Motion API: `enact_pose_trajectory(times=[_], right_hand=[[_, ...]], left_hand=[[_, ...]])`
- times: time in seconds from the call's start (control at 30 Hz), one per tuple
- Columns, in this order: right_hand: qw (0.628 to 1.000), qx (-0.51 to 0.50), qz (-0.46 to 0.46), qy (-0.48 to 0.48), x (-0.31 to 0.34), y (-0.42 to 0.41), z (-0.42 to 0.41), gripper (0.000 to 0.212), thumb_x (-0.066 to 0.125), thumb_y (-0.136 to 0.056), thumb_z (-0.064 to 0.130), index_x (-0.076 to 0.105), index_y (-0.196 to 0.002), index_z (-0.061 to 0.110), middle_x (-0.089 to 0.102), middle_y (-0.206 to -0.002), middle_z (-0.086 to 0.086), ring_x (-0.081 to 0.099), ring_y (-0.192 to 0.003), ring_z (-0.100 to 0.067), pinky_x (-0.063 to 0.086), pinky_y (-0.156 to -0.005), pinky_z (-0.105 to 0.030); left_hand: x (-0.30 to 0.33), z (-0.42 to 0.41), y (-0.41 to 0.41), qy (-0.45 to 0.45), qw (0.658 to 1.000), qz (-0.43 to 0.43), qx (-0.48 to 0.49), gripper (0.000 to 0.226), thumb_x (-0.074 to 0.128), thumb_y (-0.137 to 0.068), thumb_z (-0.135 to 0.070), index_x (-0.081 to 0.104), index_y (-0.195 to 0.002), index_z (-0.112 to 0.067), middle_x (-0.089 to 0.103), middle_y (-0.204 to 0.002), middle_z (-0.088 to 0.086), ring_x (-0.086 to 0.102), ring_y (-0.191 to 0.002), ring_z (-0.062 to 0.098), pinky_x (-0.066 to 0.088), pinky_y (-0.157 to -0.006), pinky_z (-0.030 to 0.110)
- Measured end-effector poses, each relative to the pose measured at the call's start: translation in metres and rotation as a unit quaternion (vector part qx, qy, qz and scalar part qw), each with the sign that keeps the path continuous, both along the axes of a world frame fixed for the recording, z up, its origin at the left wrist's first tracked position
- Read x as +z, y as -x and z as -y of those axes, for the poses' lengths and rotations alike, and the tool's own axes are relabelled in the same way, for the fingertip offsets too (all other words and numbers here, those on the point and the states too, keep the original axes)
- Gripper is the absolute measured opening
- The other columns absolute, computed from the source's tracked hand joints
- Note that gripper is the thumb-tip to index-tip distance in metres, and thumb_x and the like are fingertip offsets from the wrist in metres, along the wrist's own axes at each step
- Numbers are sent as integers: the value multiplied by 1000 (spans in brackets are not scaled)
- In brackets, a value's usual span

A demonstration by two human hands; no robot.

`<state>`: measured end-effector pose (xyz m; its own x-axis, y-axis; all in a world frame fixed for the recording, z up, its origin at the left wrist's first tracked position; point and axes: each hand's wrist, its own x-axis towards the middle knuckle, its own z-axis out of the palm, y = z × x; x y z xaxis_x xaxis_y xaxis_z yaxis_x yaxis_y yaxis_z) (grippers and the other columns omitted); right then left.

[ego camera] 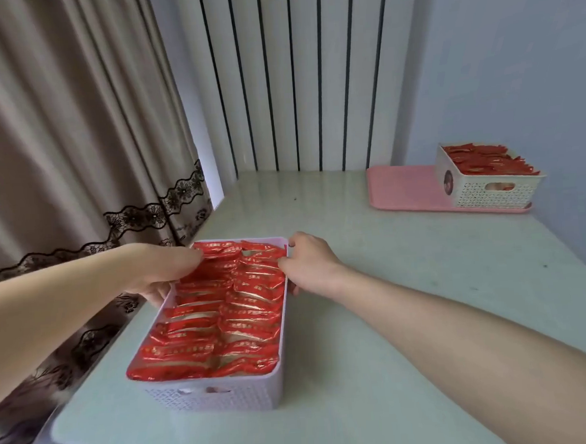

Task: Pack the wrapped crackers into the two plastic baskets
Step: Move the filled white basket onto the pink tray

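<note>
Basically both hands, left (164,274) and right (307,262), seemingly pinch light, crinkly, slippery crackers (218,312) at the far end of the full near basket (213,396); grip wrapper edges.

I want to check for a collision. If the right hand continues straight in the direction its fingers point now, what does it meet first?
The right hand points leftward over the near basket's far right rim, so it would probably meet the red wrapped crackers first; the left hand lies beyond them.
</note>
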<state>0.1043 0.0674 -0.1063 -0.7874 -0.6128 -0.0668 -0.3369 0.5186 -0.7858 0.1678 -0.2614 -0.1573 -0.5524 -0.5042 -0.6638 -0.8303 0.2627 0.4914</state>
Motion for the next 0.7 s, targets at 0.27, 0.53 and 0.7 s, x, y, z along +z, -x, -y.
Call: enact_pose_trajectory(times=[0.27,0.53,0.7], right_hand=[[990,-136,-31,-13,0,52,-36,23,51,-101,21,59,-119,9,57,-103,0,57,-88,-19,47,-78,-29],[969,-188,135,84,-17,61,-49,23,49,-94,27,67,-100,14,75,-93,-5,73,-81,-25,59,-81,-41],[959,-227,111,126,17,100,-66,28,48,-98,26,41,-122,14,63,-98,-6,65,-75,-21,46,-55,-27]], left_hand=[[94,-160,-8,30,988,-127,-76,19,55,-98,-4,67,-107,7,78,-90,14,77,-80,23,63,-68,28],[93,-192,40,49,984,-72,-158,30,40,-102,-15,68,-112,-8,77,-101,12,76,-87,27,63,-71,36],[104,-211,79,43,974,-171,-144,21,48,-99,-2,67,-106,-3,77,-96,12,76,-83,22,63,-75,34]])
